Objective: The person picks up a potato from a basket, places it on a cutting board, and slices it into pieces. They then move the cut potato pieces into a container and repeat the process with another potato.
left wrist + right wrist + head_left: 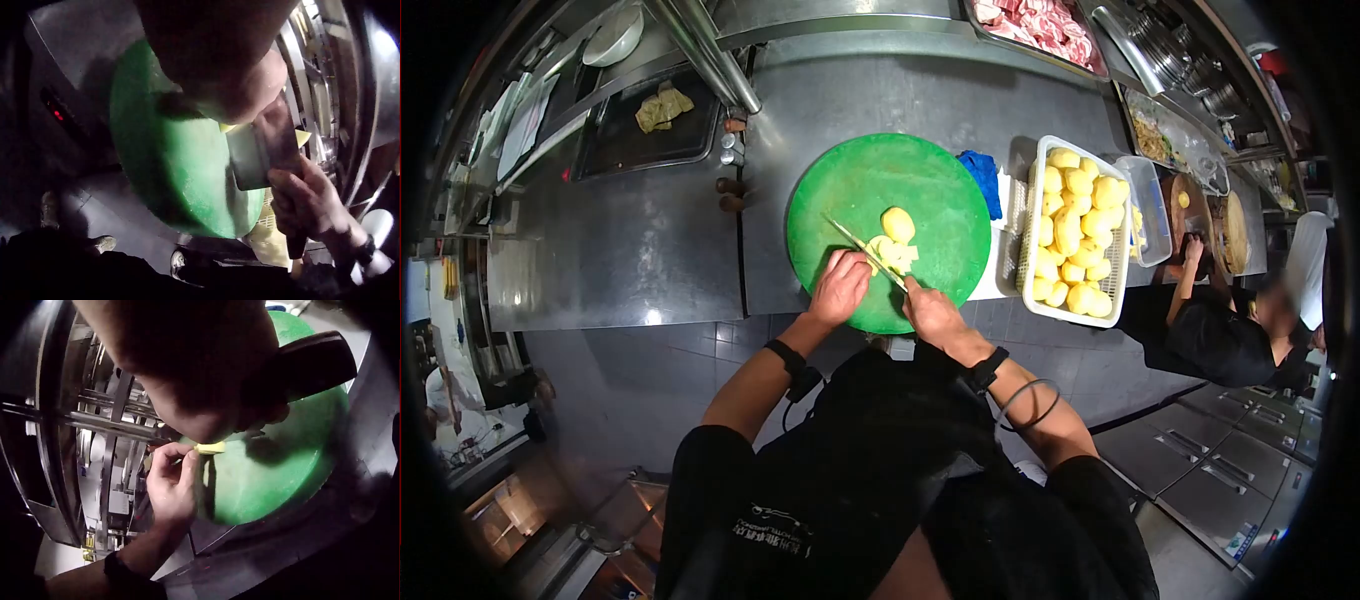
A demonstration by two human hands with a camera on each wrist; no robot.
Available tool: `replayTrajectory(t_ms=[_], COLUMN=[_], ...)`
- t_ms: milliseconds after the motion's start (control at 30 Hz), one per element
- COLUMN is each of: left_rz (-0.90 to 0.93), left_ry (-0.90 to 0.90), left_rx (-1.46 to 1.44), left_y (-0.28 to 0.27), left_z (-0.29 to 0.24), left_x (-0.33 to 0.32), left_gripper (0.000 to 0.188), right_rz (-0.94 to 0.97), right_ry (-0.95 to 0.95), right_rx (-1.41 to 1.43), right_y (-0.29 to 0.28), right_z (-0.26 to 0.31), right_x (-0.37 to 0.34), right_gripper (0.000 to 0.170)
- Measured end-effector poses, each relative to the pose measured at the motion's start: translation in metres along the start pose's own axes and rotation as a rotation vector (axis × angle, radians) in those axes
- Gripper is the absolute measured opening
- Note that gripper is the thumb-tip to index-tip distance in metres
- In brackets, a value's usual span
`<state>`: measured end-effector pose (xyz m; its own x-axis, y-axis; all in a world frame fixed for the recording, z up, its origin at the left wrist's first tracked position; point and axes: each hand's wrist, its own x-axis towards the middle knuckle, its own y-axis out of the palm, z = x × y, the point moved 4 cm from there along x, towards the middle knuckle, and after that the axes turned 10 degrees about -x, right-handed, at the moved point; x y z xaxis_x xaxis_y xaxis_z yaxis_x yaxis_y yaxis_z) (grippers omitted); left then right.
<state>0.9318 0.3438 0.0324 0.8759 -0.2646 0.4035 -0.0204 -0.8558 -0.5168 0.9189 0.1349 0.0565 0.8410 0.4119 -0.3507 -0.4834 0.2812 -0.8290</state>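
On the round green board, my right hand grips the dark handle of a broad-bladed knife. The blade shows its flat side in the left wrist view. My left hand is beside the blade, fingers bent; in the right wrist view this hand pinches a yellow potato piece between thumb and fingers. Cut potato pieces lie along the blade, and a whole peeled potato sits just beyond them.
Right of the board stand a white basket of peeled potatoes and a clear plastic tub. A blue cloth lies at the board's edge. A meat tray is at the back; a dark tray is at left. Another person works at far right.
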Motion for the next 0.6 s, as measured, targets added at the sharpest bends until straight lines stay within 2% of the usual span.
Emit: replayTrajectory(t_ms=[433, 600], left_rz=[0.014, 0.029], left_ry=[0.06, 0.045], left_rx=[0.02, 0.052], left_y=[-0.005, 0.0], left_z=[-0.005, -0.002], left_x=[0.003, 0.002], left_gripper=[0.012, 0.011], right_rz=[-0.003, 0.043], right_ry=[-0.017, -0.038], right_rx=[0.007, -0.031], right_y=[-0.01, -0.055], right_z=[0.005, 0.019], right_x=[-0.001, -0.02], right_gripper=[0.023, 0.026])
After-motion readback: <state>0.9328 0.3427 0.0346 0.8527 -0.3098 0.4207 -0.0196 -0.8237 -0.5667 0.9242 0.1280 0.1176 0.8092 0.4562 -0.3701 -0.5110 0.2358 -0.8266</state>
